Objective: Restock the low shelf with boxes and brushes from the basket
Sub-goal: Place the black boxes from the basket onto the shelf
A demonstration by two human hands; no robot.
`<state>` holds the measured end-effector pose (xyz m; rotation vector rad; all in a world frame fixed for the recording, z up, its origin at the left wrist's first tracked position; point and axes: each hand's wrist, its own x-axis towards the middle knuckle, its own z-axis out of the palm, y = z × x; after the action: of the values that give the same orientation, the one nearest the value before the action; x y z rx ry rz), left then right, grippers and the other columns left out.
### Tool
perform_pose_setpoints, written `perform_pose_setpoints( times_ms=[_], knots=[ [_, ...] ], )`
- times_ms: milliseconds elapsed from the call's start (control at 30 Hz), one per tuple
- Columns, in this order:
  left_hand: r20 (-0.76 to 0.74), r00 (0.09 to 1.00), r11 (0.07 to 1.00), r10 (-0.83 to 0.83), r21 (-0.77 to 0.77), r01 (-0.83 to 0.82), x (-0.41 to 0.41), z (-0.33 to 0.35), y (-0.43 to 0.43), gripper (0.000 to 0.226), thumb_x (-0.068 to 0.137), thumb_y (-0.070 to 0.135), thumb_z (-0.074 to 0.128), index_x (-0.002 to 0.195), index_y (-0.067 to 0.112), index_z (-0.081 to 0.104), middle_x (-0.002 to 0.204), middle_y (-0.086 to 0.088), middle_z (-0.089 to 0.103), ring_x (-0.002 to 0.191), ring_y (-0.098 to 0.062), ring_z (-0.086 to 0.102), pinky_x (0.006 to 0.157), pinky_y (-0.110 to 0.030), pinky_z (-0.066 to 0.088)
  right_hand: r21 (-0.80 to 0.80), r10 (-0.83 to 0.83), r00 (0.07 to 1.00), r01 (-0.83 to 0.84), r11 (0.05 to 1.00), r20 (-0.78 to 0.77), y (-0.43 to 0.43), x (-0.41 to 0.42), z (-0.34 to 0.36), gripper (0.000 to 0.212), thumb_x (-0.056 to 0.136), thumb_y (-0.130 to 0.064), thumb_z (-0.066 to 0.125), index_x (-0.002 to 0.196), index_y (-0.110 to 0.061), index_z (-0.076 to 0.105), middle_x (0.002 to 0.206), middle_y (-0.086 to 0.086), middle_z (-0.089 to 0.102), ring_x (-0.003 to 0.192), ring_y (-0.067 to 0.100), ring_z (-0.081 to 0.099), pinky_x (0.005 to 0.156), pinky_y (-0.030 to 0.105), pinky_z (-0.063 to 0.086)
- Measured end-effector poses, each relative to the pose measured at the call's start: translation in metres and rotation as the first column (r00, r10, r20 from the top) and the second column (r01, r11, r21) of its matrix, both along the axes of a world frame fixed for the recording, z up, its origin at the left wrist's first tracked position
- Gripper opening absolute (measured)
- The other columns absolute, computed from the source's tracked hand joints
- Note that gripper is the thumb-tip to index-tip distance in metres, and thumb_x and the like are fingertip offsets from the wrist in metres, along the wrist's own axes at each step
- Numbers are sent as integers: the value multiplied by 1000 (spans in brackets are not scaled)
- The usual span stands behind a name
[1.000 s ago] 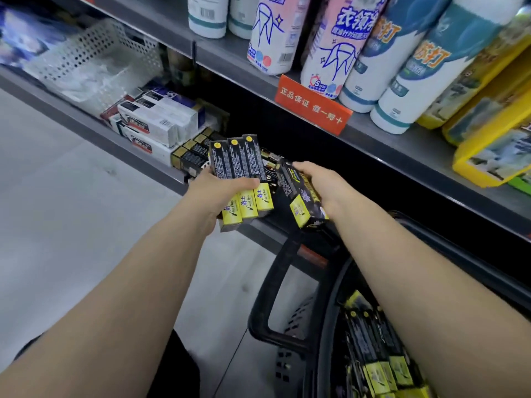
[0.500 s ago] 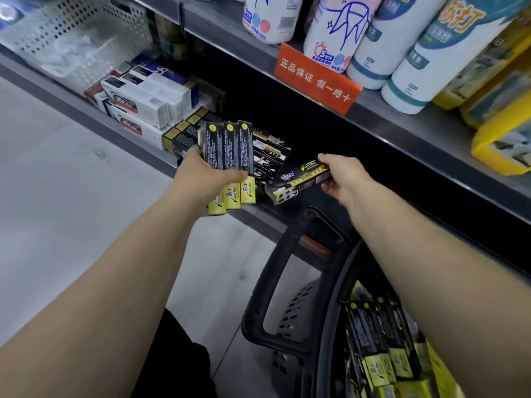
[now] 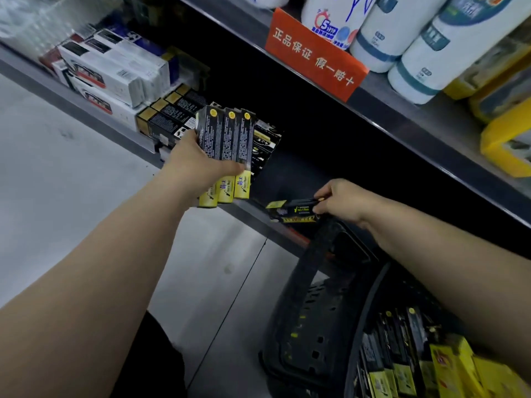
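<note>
Right hand (image 3: pixel 342 201) lowered, pinching box (image 3: pixel 293 211) lying crosswise; left hand (image 3: pixel 198 165) grips three upright boxes (image 3: pixel 227 139)

This is a shop aisle. Above both hands an orange printed tag (image 3: pixel 316 61) hangs from a grey metal shelf (image 3: pixel 402 122) lined with identical white bottles (image 3: pixel 431 53). Left of the left hand (image 3: pixel 198 165), white cartons (image 3: pixel 115 73) and black cartons (image 3: pixel 172 116) sit stacked in rows on the low shelf (image 3: pixel 71 107). Below the right hand (image 3: pixel 342 201) stands a shopping basket (image 3: pixel 313 326) of black-and-yellow boxes (image 3: pixel 402 374).

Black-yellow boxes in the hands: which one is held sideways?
The lone box pinched by the right hand, lying horizontal; the left hand grips three boxes upright.
</note>
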<state>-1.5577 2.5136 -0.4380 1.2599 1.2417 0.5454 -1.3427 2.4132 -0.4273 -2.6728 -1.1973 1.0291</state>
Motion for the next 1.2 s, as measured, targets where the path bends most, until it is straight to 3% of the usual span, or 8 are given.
perform_pose_setpoints(
  times_ms=[267,400,633,833,900,1000,1100,1200],
  knots=[
    [-17,999,999,41,21,-41,4,-3,2,70,62,27,86,119,20,44,100,7,61,88,-12,59,68,-25,43,-319,380,901,-304,898,211,54,0,-50,62,92,-7,52,141,3,17,119,20,53,102,30,55,70,32,41],
    [-19,999,999,49,19,-49,2,-8,10,67,63,27,85,114,23,42,90,13,58,79,-4,56,58,-20,38,-539,676,727,-523,660,122,54,4,-68,50,88,-18,64,130,1,45,121,14,57,101,26,57,73,33,47],
    [-10,999,998,48,-45,-48,8,-15,15,63,63,25,84,112,23,43,88,15,58,75,-1,54,56,-19,36,-536,750,655,-604,590,87,62,3,-89,52,87,-20,65,132,-3,44,130,12,54,116,28,54,89,32,46],
    [27,1000,993,10,-115,-7,15,-15,12,70,64,21,84,123,17,47,99,6,63,83,-6,58,58,-21,37,-325,564,823,-518,792,62,72,3,-68,56,91,-32,58,139,-9,39,136,9,49,121,25,49,97,31,43],
    [29,999,990,-15,-141,19,18,-16,9,69,64,20,84,122,16,48,100,6,64,85,-8,59,59,-23,38,6,258,929,-266,964,-266,79,-2,-45,45,91,-21,55,135,-17,44,125,6,56,112,20,55,89,30,47],
    [44,997,980,-69,-183,76,22,-17,7,70,63,15,84,124,16,50,109,0,66,98,-17,62,74,-30,47,158,30,560,182,971,-828,80,-13,-21,55,84,-18,57,135,-26,37,117,3,61,104,21,63,79,34,56],
    [79,989,963,-127,-230,143,25,-17,6,70,63,17,84,125,17,52,113,-3,67,105,-23,62,95,-45,47,230,71,616,183,956,-784,78,-20,-22,70,87,-19,65,143,-31,26,113,0,63,96,21,67,78,37,57],
    [61,994,970,-86,-222,98,26,-18,6,68,66,19,82,126,16,51,113,-1,66,102,-20,61,81,-35,49,225,18,701,205,953,-713,78,2,-24,59,85,-17,66,134,-30,36,106,2,65,85,22,68,75,35,57]
  ],
)
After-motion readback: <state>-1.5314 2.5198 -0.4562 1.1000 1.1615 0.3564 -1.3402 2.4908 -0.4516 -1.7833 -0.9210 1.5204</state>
